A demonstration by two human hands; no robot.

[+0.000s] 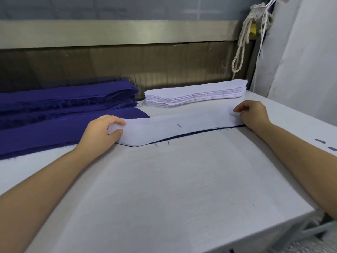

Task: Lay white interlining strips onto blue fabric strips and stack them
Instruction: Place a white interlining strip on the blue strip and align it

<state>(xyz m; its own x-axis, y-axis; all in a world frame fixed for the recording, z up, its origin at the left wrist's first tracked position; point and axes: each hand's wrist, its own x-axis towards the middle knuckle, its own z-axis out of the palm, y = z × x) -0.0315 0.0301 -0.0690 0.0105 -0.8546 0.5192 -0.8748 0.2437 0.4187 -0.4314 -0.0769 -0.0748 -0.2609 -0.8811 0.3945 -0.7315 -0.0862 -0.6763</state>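
Blue strip point(200, 133) mostly hidden under white interlining strip point(173, 128) (thin near edge shows), blue stack point(63, 99) cut off left

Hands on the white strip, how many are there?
2. The left hand grips the left end of the white strip; the right hand pinches its right end. No other hands show.
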